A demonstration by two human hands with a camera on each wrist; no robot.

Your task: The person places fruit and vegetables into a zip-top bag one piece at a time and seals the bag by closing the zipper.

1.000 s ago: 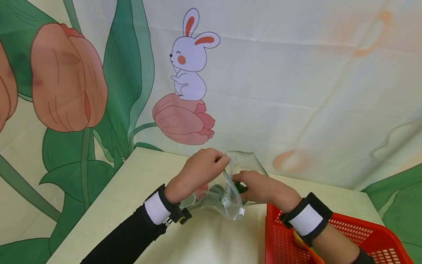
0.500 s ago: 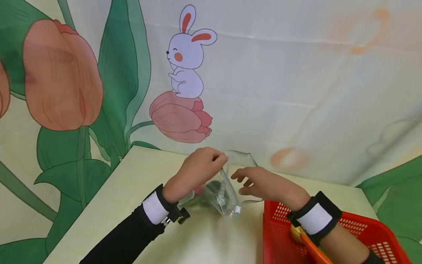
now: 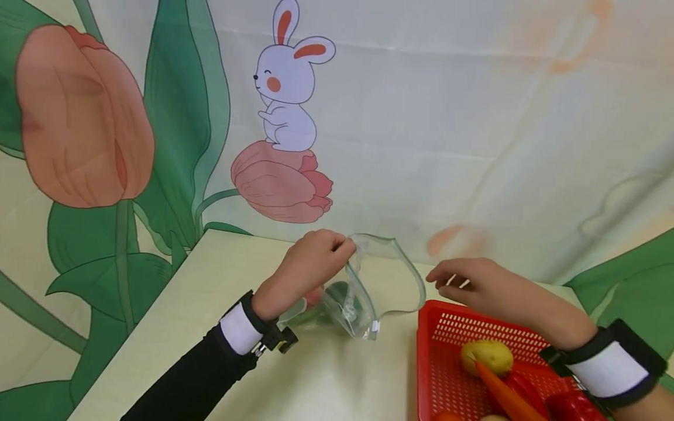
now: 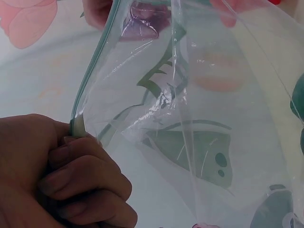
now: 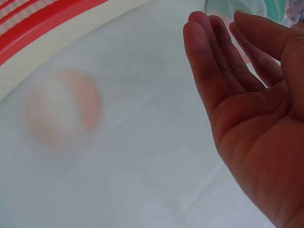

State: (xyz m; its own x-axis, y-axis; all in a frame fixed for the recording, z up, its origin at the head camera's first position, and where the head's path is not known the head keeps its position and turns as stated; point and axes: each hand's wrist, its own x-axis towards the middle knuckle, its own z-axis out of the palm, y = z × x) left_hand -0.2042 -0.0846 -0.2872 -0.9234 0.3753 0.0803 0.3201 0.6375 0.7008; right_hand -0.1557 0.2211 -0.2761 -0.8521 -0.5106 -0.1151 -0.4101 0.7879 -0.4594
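My left hand [image 3: 313,260] pinches the rim of a clear zip bag [image 3: 363,286] that lies on the table with its mouth gaping to the right. In the left wrist view the curled fingers [image 4: 90,180] grip the green-edged seam of the bag [image 4: 142,95]. Dark green and pink things show through the plastic, too blurred to name. Right of the bag, over the back edge of a red basket [image 3: 421,356], hangs my right hand [image 3: 489,286]. Its fingers are loosely bent, and the right wrist view shows the palm of the hand [image 5: 256,109] holding nothing.
Inside the basket lie a yellow potato [image 3: 487,356], a carrot [image 3: 508,394] and red vegetables [image 3: 574,406], partly hidden by the right wrist. A pale table [image 3: 321,380] runs back to a printed cloth [image 3: 421,146] with a rabbit and tulips.
My right hand has let go of a dark green thing inside the bag, come out of its mouth and moved right over the basket. The left hand keeps hold of the rim.
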